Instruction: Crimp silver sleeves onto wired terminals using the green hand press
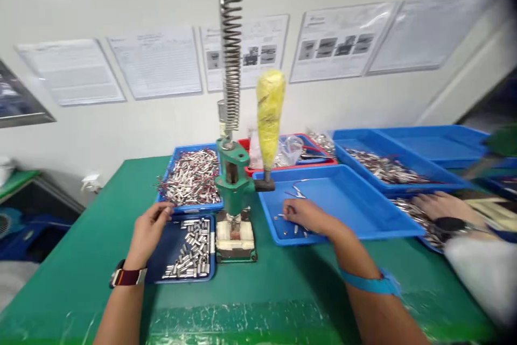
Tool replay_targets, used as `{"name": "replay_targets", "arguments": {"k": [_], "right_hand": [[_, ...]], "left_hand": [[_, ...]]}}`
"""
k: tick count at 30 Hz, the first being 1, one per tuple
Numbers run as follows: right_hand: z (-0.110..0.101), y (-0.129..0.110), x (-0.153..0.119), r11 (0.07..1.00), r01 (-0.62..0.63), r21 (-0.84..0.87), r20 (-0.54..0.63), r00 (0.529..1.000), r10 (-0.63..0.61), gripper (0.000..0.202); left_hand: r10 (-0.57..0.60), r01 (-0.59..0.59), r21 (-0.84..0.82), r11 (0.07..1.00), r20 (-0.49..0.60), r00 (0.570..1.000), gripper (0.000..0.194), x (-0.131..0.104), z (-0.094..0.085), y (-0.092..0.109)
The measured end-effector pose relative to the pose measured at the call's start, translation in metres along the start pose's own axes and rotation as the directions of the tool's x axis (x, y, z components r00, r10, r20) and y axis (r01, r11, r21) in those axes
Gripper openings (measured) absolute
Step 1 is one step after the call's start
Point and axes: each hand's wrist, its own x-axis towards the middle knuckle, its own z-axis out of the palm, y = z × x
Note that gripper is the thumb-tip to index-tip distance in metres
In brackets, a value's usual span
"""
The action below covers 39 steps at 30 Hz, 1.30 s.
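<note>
My left hand (151, 229) is closed, thumb and fingers pinched together at the near left corner of a blue tray of wired parts (193, 177); what it holds is too small to name. Beside it, a dark blue tray (165, 248) holds many silver metal cylinders (196, 251). My right hand (305, 215) is closed over the left part of a large blue tray (343, 199), its fingertips near a few small metal pieces; its grip is unclear. Between my hands stands a green hand press (235, 189) with a yellow-wrapped handle (270, 113).
A red tray (291, 168) with plastic bags sits behind the press. Further right are more blue trays (398, 188) with wired parts. Another person's hand (448, 210) reaches into a tray at the right. A tall spring (231, 43) rises above the press.
</note>
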Motion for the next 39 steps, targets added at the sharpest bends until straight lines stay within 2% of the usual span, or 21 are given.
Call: {"name": "replay_targets", "arguments": {"k": [2,5,7,10,12,13,15,16,19,21,23,26,29,33,36,39], "right_hand": [[-0.004,0.005,0.003,0.996,0.007,0.088,-0.162,0.987,0.007,0.014],[-0.013,0.0,-0.001,0.917,0.095,0.388,-0.395,0.916,0.073,0.028],[-0.016,-0.013,-0.009,0.802,0.159,0.575,-0.429,0.894,0.13,0.037],[-0.01,-0.04,-0.026,0.653,0.166,0.739,-0.392,0.894,0.217,0.049],[0.003,-0.059,-0.036,0.564,0.178,0.806,-0.379,0.887,0.262,0.051],[0.013,-0.069,-0.04,0.518,0.19,0.834,-0.375,0.884,0.279,0.049],[0.033,-0.09,-0.046,0.458,0.215,0.863,-0.371,0.885,0.283,0.043],[0.043,-0.1,-0.047,0.451,0.225,0.864,-0.369,0.891,0.264,0.042],[0.067,-0.128,-0.048,0.523,0.254,0.814,-0.385,0.909,0.157,0.038],[0.074,-0.142,-0.047,0.615,0.264,0.743,-0.395,0.915,0.085,0.035],[0.077,-0.152,-0.045,0.708,0.259,0.658,-0.396,0.918,0.033,0.034],[0.079,-0.158,-0.042,0.789,0.245,0.564,-0.37,0.929,-0.024,0.033],[0.084,-0.159,-0.039,0.846,0.232,0.48,-0.322,0.944,-0.076,0.031],[0.087,-0.159,-0.037,0.904,0.183,0.388,-0.278,0.958,-0.074,0.034],[0.084,-0.159,-0.036,0.902,0.17,0.397,-0.237,0.968,-0.078,0.034],[0.08,-0.159,-0.034,0.893,0.172,0.415,-0.2,0.975,-0.094,0.034]], "left_hand": [[-0.04,0.029,0.098,0.995,0.112,0.993,0.031,-0.007,-0.005,-0.012],[0.026,-0.095,0.252,0.963,0.265,0.964,0.024,-0.012,0.002,-0.021],[0.062,-0.186,0.356,0.916,0.333,0.941,0.019,-0.012,0.011,-0.022],[0.035,-0.199,0.445,0.873,0.35,0.936,0.01,-0.013,0.02,-0.023],[0.037,-0.186,0.381,0.906,0.365,0.93,0.006,-0.015,0.021,-0.019],[0.045,-0.165,0.298,0.94,0.372,0.927,0.006,-0.016,0.02,-0.016],[0.055,-0.077,0.044,0.996,0.364,0.93,0.012,-0.018,0.018,-0.002],[0.054,-0.019,-0.1,0.995,0.353,0.934,0.015,-0.018,0.019,0.008],[0.054,0.097,-0.432,0.896,0.323,0.945,0.028,-0.013,0.03,0.043],[0.066,0.136,-0.555,0.821,0.327,0.943,0.029,-0.006,0.044,0.064],[0.076,0.193,-0.634,0.748,0.371,0.925,0.024,0.001,0.061,0.075],[0.072,0.288,-0.704,0.65,0.434,0.898,0.022,0.003,0.084,0.075],[0.028,0.3,-0.751,0.588,0.39,0.92,0.022,-0.001,0.098,0.063],[0.01,0.243,-0.776,0.582,0.306,0.952,0.017,-0.008,0.106,0.052],[0.025,0.247,-0.77,0.588,0.323,0.946,0.012,-0.011,0.113,0.052],[0.09,0.25,-0.781,0.573,0.363,0.927,0.018,-0.015,0.12,0.057]]}}
